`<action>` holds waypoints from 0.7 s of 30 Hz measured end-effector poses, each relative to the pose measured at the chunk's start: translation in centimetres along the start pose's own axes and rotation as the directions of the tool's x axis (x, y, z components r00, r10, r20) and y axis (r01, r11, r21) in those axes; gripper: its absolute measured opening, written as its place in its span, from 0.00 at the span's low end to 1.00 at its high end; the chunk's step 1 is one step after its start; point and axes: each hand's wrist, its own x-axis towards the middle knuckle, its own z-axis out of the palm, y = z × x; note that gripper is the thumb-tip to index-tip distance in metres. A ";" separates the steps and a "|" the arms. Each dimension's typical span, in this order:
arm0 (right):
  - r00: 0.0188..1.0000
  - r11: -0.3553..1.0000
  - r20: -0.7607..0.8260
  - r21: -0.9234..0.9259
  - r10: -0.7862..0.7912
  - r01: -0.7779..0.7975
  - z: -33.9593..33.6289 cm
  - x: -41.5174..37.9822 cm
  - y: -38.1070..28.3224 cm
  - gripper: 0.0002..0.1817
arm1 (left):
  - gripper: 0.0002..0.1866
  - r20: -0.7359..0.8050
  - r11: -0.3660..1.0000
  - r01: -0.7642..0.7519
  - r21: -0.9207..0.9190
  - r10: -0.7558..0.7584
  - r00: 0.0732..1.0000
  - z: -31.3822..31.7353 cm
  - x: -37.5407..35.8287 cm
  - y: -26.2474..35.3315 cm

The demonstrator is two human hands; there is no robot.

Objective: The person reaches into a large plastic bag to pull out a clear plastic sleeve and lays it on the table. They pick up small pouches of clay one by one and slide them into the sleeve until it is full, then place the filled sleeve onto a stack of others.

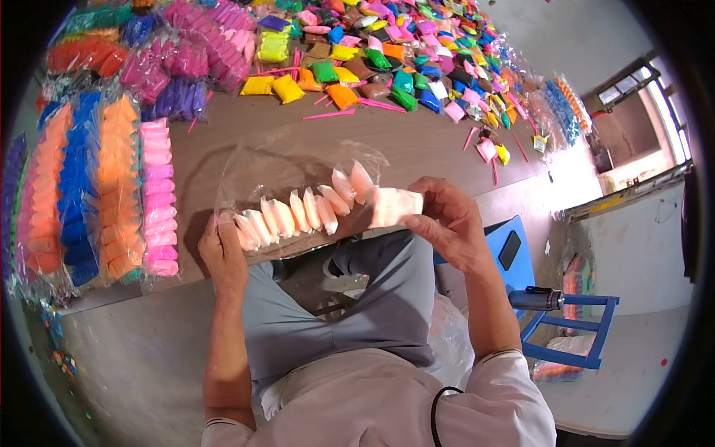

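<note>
Closed on the left end of a clear plastic bag [257, 160], my left hand [225, 249] steadies it at the table's near edge. Inside the bag, a row of pale peach packets [279, 218] stands side by side, the ones at the right end tilted. My right hand [450, 220] pinches a pale packet [393, 207] between thumb and fingers at the right end of this row. That packet looks washed out by bright light.
Filled bags of orange [119, 186], blue [78, 194] and pink packets [158, 197] lie at the left. A heap of loose coloured packets [402, 52] and pink sticks [328, 114] covers the back. On a blue stool [495, 240] at the right rest a phone [509, 249] and a bottle [538, 299].
</note>
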 end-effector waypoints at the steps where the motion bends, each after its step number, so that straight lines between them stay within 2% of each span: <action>1: 1.000 0.989 -0.010 -0.147 -0.021 0.019 0.6 0.3 -0.5 0.16 | 0.15 -0.003 1.000 0.001 -0.001 -0.001 1.000 0.0 0.0 -0.1; 2: 0.999 0.956 -0.015 -0.292 -0.044 0.037 1.3 0.6 -0.9 0.16 | 0.15 -0.005 0.999 0.034 -0.022 -0.034 0.999 0.1 -0.1 -0.2; 3: 0.999 0.955 -0.010 -0.294 -0.046 0.041 2.0 1.3 -1.0 0.16 | 0.15 -0.010 0.997 0.067 -0.043 -0.067 0.998 0.1 -0.1 -0.3; 5: 0.959 0.724 0.029 -0.649 -0.283 0.233 3.5 3.0 -1.3 0.17 | 0.15 -0.032 0.998 0.040 -0.041 -0.041 0.999 0.2 0.0 -0.2; 6: 0.961 0.680 0.032 -0.700 -0.275 0.218 4.1 3.4 -1.8 0.18 | 0.15 -0.047 0.999 0.014 -0.037 -0.016 0.999 0.2 0.0 -0.1; 7: 0.961 0.681 0.041 -0.697 -0.275 0.224 4.5 4.0 -1.8 0.18 | 0.15 -0.055 0.999 0.018 -0.033 -0.019 0.998 0.2 0.0 0.0; 9: 0.959 0.585 0.085 -0.777 -0.270 0.234 5.0 5.3 -1.5 0.17 | 0.15 -0.033 0.996 0.046 -0.082 -0.049 0.998 0.1 0.0 0.2; 13: 0.933 0.564 0.155 -0.760 -0.325 0.323 5.6 6.7 -1.0 0.17 | 0.14 -0.027 0.995 0.062 -0.082 -0.064 0.998 0.0 0.0 -0.3; 16: 0.937 0.527 0.236 -0.779 -0.256 0.341 5.7 7.2 -1.2 0.16 | 0.14 -0.015 0.993 0.080 -0.088 -0.081 0.997 -0.1 -0.2 -0.7; 18: 0.929 0.471 0.354 -0.804 -0.110 0.362 5.2 7.6 -1.1 0.17 | 0.13 -0.028 0.995 0.040 -0.096 -0.043 0.999 0.0 -0.1 -0.4; 21: 0.908 0.498 0.418 -0.781 -0.031 0.377 4.9 8.2 -1.0 0.16 | 0.13 -0.016 0.994 0.038 -0.102 -0.040 0.999 -0.1 -0.1 -0.3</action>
